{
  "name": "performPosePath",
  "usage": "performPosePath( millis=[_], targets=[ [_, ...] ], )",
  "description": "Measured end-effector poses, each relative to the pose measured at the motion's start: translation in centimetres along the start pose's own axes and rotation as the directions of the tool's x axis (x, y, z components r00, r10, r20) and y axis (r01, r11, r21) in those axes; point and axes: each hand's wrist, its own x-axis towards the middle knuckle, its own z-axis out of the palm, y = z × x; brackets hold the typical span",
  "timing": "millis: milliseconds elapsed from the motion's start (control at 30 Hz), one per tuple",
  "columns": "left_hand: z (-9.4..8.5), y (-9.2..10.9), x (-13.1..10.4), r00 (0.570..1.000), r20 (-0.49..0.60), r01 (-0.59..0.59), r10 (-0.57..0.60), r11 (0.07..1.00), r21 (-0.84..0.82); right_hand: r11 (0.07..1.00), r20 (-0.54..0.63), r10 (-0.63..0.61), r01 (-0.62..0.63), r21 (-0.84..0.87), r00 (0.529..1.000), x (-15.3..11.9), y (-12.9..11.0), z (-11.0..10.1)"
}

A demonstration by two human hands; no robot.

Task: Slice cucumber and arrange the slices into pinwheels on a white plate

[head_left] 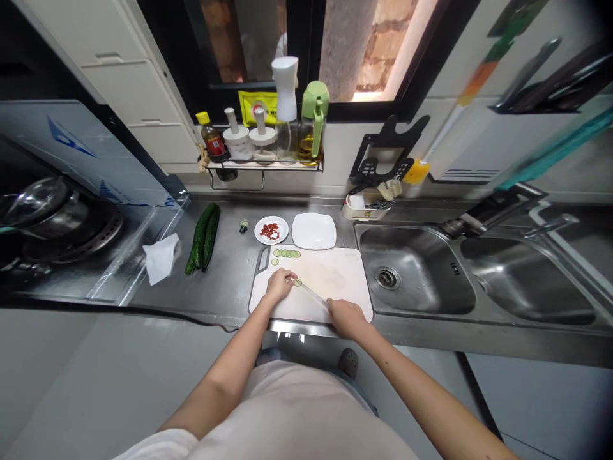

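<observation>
My right hand (347, 318) is closed round the handle of a kitchen knife (314, 295), whose blade points left across the white cutting board (335, 268). A pale green cucumber slice (298, 282) is at the blade's tip. My left hand (281, 283) has its fingers pinched together at that slice's edge. Toward the board's back left, several cucumber slices (287, 253) overlap in a row, and one single slice (274, 262) lies just in front of them. Behind the board stand a white dish (314, 231) and a small round plate with chopped red pieces (271, 230).
Whole cucumbers (203, 239) lie on the steel counter at left, near a white paper towel (161, 258) and a cucumber end (244, 225). A double sink (416, 271) adjoins the board's right. Seasoning bottles fill a wall rack (265, 165); a pot (43, 207) sits far left.
</observation>
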Motion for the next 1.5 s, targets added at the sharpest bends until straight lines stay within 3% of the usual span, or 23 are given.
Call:
performPosePath(
  millis=[833, 1200, 1500],
  targets=[
    [-0.5, 0.4, -0.3, 1.000, 0.012, 0.000, 0.000, 1.000, 0.003, 0.984, -0.027, -0.057, 0.052, -0.169, 0.998, 0.3, 0.4, -3.3],
    [-0.4, 0.3, -0.2, 1.000, 0.013, 0.004, -0.004, 1.000, 0.013, 0.978, -0.057, -0.055, 0.042, -0.204, 0.997, 0.5, 0.7, -3.0],
    [-0.4, 0.3, -0.2, 1.000, 0.008, 0.002, -0.002, 1.000, 0.010, 0.987, -0.053, -0.037, 0.028, -0.160, 0.998, 0.7, 1.8, -1.1]
  ],
)
